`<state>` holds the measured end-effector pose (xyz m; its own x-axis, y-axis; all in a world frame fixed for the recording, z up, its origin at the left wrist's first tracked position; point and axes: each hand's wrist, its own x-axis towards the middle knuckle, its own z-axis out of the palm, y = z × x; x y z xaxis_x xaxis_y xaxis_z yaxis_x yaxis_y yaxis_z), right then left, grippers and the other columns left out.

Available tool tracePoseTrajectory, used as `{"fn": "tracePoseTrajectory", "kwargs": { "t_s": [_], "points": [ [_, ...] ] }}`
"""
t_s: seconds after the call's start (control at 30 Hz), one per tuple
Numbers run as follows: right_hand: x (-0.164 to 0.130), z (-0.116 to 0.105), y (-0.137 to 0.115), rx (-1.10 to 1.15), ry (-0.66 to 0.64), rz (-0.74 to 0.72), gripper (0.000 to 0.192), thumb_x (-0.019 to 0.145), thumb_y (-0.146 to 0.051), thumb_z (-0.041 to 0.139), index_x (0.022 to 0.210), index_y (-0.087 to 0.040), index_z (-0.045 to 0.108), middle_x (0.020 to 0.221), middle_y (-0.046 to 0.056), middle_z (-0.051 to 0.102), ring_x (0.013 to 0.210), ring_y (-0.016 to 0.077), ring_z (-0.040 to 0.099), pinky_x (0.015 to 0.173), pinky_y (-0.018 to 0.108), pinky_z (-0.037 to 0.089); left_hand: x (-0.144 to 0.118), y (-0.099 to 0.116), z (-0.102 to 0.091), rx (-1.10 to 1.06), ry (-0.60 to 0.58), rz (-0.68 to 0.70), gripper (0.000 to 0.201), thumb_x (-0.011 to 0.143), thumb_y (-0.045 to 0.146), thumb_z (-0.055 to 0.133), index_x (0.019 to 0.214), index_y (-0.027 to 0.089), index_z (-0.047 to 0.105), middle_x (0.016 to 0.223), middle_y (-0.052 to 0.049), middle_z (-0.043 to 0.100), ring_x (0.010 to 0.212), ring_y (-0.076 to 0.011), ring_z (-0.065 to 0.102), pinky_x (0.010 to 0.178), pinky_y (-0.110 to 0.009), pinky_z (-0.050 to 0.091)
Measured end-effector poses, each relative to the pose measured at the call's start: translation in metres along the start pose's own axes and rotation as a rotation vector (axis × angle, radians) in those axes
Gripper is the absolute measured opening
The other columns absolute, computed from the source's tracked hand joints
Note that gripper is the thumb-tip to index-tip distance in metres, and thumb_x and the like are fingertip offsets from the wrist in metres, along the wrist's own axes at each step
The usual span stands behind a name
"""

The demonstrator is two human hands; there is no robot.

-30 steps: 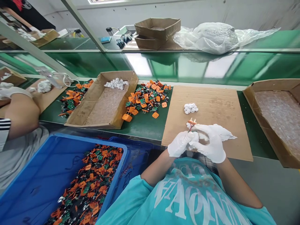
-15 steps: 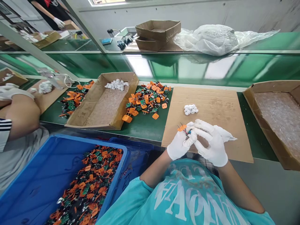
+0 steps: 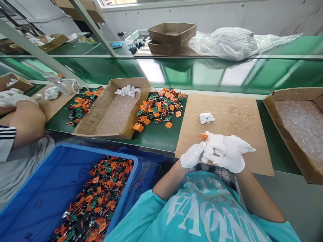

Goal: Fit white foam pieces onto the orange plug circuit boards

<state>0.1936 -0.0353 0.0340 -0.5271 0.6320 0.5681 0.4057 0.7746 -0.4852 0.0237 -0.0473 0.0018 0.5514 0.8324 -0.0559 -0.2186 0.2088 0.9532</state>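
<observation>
An orange plug part (image 3: 203, 136) sticks up from between my two white-gloved hands, above the cardboard sheet. My left hand (image 3: 193, 155) is closed, with its fingertips pressed together just beneath the part. Curled against it, my right hand (image 3: 224, 153) has its fingers bent round the lower side, and what they grip is hidden. A crumpled white piece (image 3: 244, 145), perhaps cloth or plastic, lies behind the right hand on the cardboard sheet (image 3: 222, 105). Beyond the hands rests a small heap of white pieces (image 3: 207, 118).
Orange and green circuit-board parts (image 3: 160, 107) are heaped left of the cardboard. A shallow carton (image 3: 107, 116) holds white pieces. At lower left stands a blue bin (image 3: 37, 188) of similar parts. Another carton (image 3: 285, 131) is at right. A co-worker's arm (image 3: 30, 117) is at left.
My hands have drawn closer together, and my right fingers have curled in. The orange part has turned and shifted slightly right. In the background, the standing person is now hidden behind a carton.
</observation>
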Motion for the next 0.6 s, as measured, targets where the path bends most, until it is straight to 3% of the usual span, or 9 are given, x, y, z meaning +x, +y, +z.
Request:
{"fn": "tracePoseTrajectory", "kwargs": {
  "t_s": [0.1,0.2,0.3,0.43,0.5,0.6],
  "points": [
    [0.004,-0.003,-0.007,0.112,-0.034,0.033,0.029,0.09,-0.038,0.062,0.115,-0.024,0.062,0.099,0.008,0.07,0.095,0.0228,0.067,0.085,0.039,0.053,0.0,-0.001,-0.001,-0.023,0.089,0.042,0.078,0.07,0.094,0.036,0.052,0.018,0.038,0.05,0.0,0.04,0.05,-0.0094,0.035,0.051,-0.027,0.032],
    [0.01,-0.004,-0.014,0.277,-0.052,0.137,0.026,0.095,-0.035,0.057,0.117,-0.024,0.062,0.108,0.009,0.069,0.101,0.0208,0.067,0.09,0.038,0.053,-0.001,0.009,0.0,-0.006,0.143,0.058,0.078,0.065,0.094,0.046,0.052,0.017,0.043,0.05,0.001,0.041,0.048,-0.0083,0.034,0.049,-0.026,0.029],
    [0.017,-0.003,-0.019,0.452,0.003,0.297,0.015,0.095,-0.035,0.057,0.097,-0.022,0.064,0.097,0.005,0.07,0.083,0.0161,0.068,0.077,0.033,0.056,-0.001,0.015,-0.001,0.017,0.163,0.0,0.078,0.058,0.092,0.056,0.053,0.016,0.047,0.048,0.002,0.04,0.046,-0.0065,0.032,0.047,-0.024,0.025],
    [0.022,0.0,-0.023,0.64,-0.094,0.51,0.027,0.097,-0.044,0.052,0.086,-0.02,0.06,0.082,0.002,0.068,0.054,0.0103,0.057,0.053,0.028,0.053,0.001,0.009,-0.004,0.065,0.174,-0.02,0.08,0.059,0.094,0.052,0.05,0.015,0.048,0.046,-0.001,0.043,0.045,-0.0076,0.035,0.047,-0.024,0.025],
    [0.022,0.001,-0.023,0.484,-0.106,0.468,0.028,0.099,-0.042,0.048,0.091,-0.021,0.064,0.079,0.002,0.068,0.063,0.0137,0.064,0.066,0.032,0.057,0.003,0.007,-0.004,0.086,0.239,-0.012,0.08,0.064,0.095,0.045,0.051,0.016,0.047,0.045,0.0,0.041,0.046,-0.0082,0.035,0.047,-0.025,0.027],
    [0.017,0.006,-0.018,0.053,-0.008,0.258,0.023,0.095,-0.04,0.056,0.108,-0.023,0.066,0.102,0.008,0.072,0.103,0.024,0.068,0.091,0.04,0.056,0.005,0.005,-0.004,0.07,0.338,-0.007,0.078,0.07,0.094,0.036,0.055,0.018,0.043,0.047,0.001,0.041,0.047,-0.0087,0.036,0.049,-0.025,0.03]
  ]
}}
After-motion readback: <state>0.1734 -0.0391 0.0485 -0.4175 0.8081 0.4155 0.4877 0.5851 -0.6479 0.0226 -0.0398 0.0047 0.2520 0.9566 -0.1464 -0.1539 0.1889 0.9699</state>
